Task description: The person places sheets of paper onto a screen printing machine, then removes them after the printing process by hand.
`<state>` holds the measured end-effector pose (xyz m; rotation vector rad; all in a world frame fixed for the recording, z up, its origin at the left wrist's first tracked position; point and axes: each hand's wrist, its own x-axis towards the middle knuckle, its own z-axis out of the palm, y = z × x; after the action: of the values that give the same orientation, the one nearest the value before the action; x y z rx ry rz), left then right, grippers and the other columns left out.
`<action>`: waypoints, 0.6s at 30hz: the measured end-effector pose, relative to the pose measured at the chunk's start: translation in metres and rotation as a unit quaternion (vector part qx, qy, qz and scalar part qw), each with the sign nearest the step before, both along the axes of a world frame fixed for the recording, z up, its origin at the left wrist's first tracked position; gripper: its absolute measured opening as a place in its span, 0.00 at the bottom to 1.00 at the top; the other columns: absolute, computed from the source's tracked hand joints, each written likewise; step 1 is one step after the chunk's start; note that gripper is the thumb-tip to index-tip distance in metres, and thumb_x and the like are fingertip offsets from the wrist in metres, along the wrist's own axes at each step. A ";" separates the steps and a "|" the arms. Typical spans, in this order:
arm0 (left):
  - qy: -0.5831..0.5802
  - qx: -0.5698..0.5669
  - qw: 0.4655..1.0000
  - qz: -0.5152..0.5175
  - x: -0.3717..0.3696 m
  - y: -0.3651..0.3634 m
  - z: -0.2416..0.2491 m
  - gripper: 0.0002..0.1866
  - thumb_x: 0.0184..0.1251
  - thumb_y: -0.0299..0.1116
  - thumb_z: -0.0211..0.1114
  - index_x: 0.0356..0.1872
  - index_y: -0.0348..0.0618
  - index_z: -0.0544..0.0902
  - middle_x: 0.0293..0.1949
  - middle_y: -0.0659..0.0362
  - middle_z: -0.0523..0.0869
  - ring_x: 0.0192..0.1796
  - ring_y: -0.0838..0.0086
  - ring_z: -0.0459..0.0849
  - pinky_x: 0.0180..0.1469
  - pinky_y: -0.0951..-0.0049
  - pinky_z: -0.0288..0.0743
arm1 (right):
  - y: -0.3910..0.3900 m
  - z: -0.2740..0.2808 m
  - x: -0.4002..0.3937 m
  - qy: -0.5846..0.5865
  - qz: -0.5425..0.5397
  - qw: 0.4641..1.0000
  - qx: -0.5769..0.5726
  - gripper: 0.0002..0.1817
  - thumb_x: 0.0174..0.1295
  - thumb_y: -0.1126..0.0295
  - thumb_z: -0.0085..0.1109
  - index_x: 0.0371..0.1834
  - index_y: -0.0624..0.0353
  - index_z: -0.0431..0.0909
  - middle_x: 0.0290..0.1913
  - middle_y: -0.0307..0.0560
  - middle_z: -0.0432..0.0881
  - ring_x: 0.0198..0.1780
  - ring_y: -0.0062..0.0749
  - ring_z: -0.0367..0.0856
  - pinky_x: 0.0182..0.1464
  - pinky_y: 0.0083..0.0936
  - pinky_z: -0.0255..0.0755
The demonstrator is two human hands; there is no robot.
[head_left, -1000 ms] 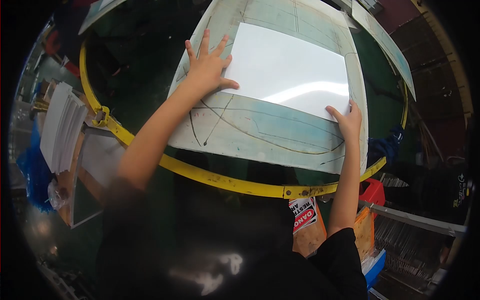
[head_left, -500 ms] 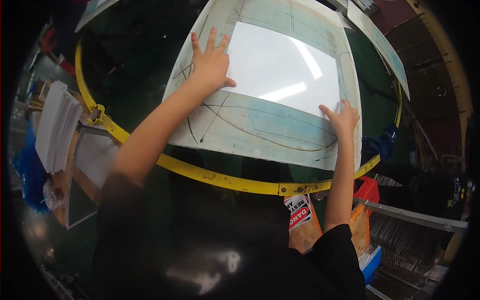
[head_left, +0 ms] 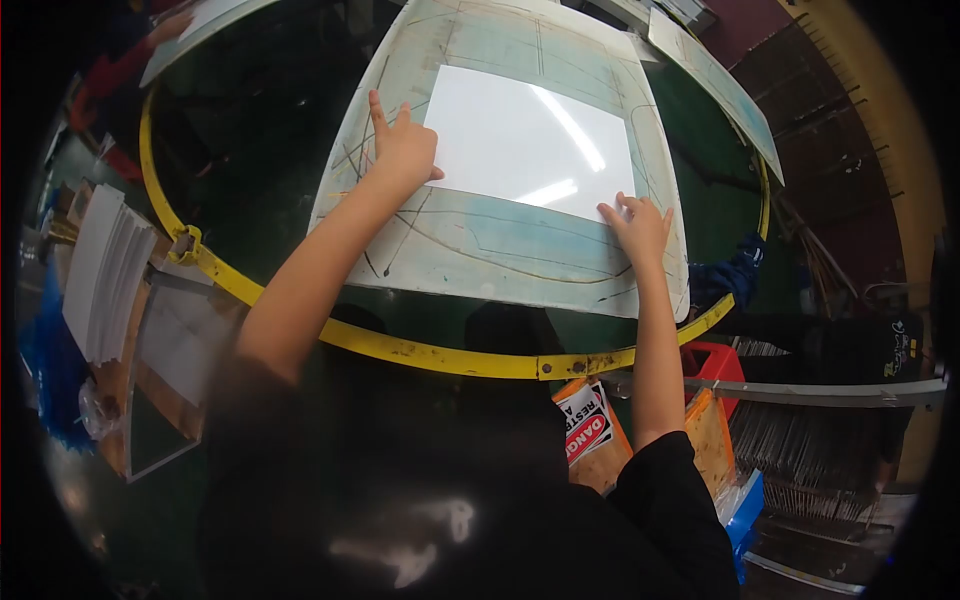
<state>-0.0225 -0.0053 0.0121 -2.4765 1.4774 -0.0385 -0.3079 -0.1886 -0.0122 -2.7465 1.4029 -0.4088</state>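
Observation:
A glossy white sheet (head_left: 500, 140) lies flat on a pale, line-marked board (head_left: 480, 270). My left hand (head_left: 404, 150) is at the sheet's left edge. Its thumb touches the lower left corner, one finger points up the board and others are partly bent. At the lower right corner is my right hand (head_left: 640, 230), with thumb and forefinger at the sheet's edge and another finger stretched apart over the board. Neither hand visibly grips the sheet; whether any fingertip is under its edge cannot be made out.
A yellow curved rail (head_left: 430, 354) runs around the board on my side. To the left stands a stack of white sheets (head_left: 105, 270). Another board (head_left: 715, 85) is at upper right. A co-worker's hand (head_left: 172, 28) touches a board at upper left. A danger sign (head_left: 585, 425) sits below.
The view has shifted, so board and sheet appear further left. My left fingers, spread before, are now partly folded. My right fingers have bent closer to the corner. A co-worker's hand has appeared at upper left.

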 end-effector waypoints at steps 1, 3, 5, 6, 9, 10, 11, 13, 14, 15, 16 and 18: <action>-0.001 -0.001 1.000 0.000 0.001 -0.001 -0.001 0.26 0.52 0.55 0.65 0.51 0.56 0.81 0.48 0.60 0.83 0.70 0.60 0.59 0.61 0.24 0.20 | 0.001 0.002 0.001 0.004 0.001 1.000 0.005 0.25 0.54 0.50 0.59 0.46 0.58 0.81 0.40 0.46 0.79 0.49 0.36 0.76 0.70 0.57 0.34; 0.007 -0.021 1.000 0.000 0.003 -0.001 -0.005 0.25 0.51 0.54 0.66 0.47 0.53 0.82 0.47 0.59 0.83 0.71 0.60 0.58 0.61 0.26 0.18 | 0.002 0.004 0.002 0.006 0.003 1.000 0.013 0.25 0.54 0.49 0.59 0.46 0.58 0.81 0.40 0.47 0.79 0.49 0.37 0.76 0.70 0.58 0.33; 0.024 -0.060 0.998 -0.006 0.004 -0.001 -0.008 0.23 0.49 0.53 0.69 0.40 0.48 0.86 0.47 0.55 0.84 0.72 0.61 0.57 0.61 0.29 0.13 | 0.003 0.006 0.002 0.000 0.003 1.000 0.021 0.25 0.55 0.49 0.58 0.47 0.58 0.81 0.41 0.48 0.79 0.49 0.37 0.76 0.70 0.58 0.32; 0.025 -0.058 0.998 -0.005 0.005 -0.001 -0.010 0.23 0.49 0.53 0.69 0.40 0.48 0.86 0.47 0.55 0.84 0.72 0.61 0.57 0.61 0.29 0.13 | 0.003 0.006 0.001 0.007 0.006 1.000 0.022 0.25 0.56 0.50 0.58 0.48 0.58 0.80 0.41 0.49 0.79 0.50 0.38 0.76 0.70 0.58 0.32; 0.027 -0.047 0.999 -0.003 0.003 -0.002 -0.005 0.22 0.50 0.52 0.69 0.40 0.47 0.85 0.48 0.55 0.84 0.71 0.60 0.57 0.61 0.28 0.14 | -0.004 -0.001 -0.008 -0.045 0.023 0.997 0.063 0.25 0.59 0.53 0.57 0.54 0.58 0.76 0.46 0.51 0.79 0.52 0.42 0.76 0.70 0.56 0.34; 0.028 -0.038 0.999 0.000 -0.001 0.000 -0.001 0.21 0.51 0.50 0.68 0.41 0.47 0.85 0.49 0.55 0.83 0.71 0.60 0.58 0.61 0.28 0.15 | -0.007 -0.007 -0.018 -0.109 0.036 0.988 0.102 0.25 0.60 0.53 0.55 0.56 0.57 0.75 0.48 0.53 0.78 0.53 0.43 0.75 0.70 0.53 0.37; 0.027 -0.029 0.999 0.002 -0.004 0.002 0.004 0.20 0.53 0.48 0.68 0.42 0.47 0.85 0.50 0.55 0.83 0.71 0.60 0.58 0.61 0.27 0.16 | -0.002 -0.004 -0.025 -0.174 0.048 0.974 0.140 0.26 0.61 0.53 0.54 0.58 0.57 0.74 0.51 0.54 0.78 0.55 0.44 0.75 0.71 0.50 0.39; -0.023 -0.079 0.997 -0.001 -0.017 0.006 -0.009 0.19 0.55 0.42 0.66 0.47 0.47 0.82 0.54 0.55 0.79 0.70 0.59 0.59 0.61 0.25 0.21 | 0.028 0.007 -0.058 -0.248 0.061 0.959 0.121 0.25 0.65 0.61 0.49 0.63 0.61 0.66 0.61 0.57 0.71 0.65 0.45 0.66 0.71 0.44 0.42; -0.045 -0.107 0.993 0.000 -0.026 0.011 -0.016 0.19 0.56 0.39 0.65 0.49 0.47 0.81 0.56 0.55 0.77 0.69 0.58 0.59 0.61 0.24 0.24 | 0.044 0.006 -0.086 -0.196 0.068 0.977 0.058 0.24 0.66 0.63 0.49 0.63 0.62 0.65 0.63 0.57 0.69 0.66 0.45 0.64 0.71 0.42 0.44; -0.002 -0.214 0.976 -0.040 -0.040 0.023 -0.019 0.19 0.57 0.36 0.63 0.52 0.47 0.79 0.59 0.55 0.74 0.69 0.56 0.59 0.60 0.22 0.28 | 0.062 0.004 -0.119 -0.140 0.074 0.987 -0.007 0.24 0.66 0.66 0.49 0.63 0.63 0.64 0.65 0.56 0.66 0.68 0.45 0.62 0.71 0.40 0.46; 0.043 -0.316 0.945 -0.080 -0.057 0.037 -0.024 0.20 0.59 0.32 0.61 0.55 0.48 0.77 0.62 0.54 0.71 0.68 0.54 0.59 0.59 0.20 0.32 | 0.089 0.004 -0.150 -0.164 0.079 0.983 -0.006 0.25 0.64 0.69 0.51 0.64 0.63 0.63 0.65 0.55 0.66 0.67 0.46 0.62 0.71 0.41 0.46; 0.178 -0.388 0.898 -0.106 -0.102 0.070 0.002 0.25 0.58 0.31 0.63 0.59 0.50 0.74 0.62 0.53 0.70 0.69 0.55 0.59 0.64 0.29 0.40 | 0.151 0.006 -0.207 -0.091 0.026 0.995 0.005 0.27 0.61 0.70 0.55 0.64 0.63 0.63 0.64 0.56 0.67 0.67 0.50 0.62 0.71 0.42 0.46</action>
<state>-0.1247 0.0645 0.0145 -3.0194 2.2308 -0.2803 -0.5152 -0.0379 -0.0067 -2.6515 1.2844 -0.6294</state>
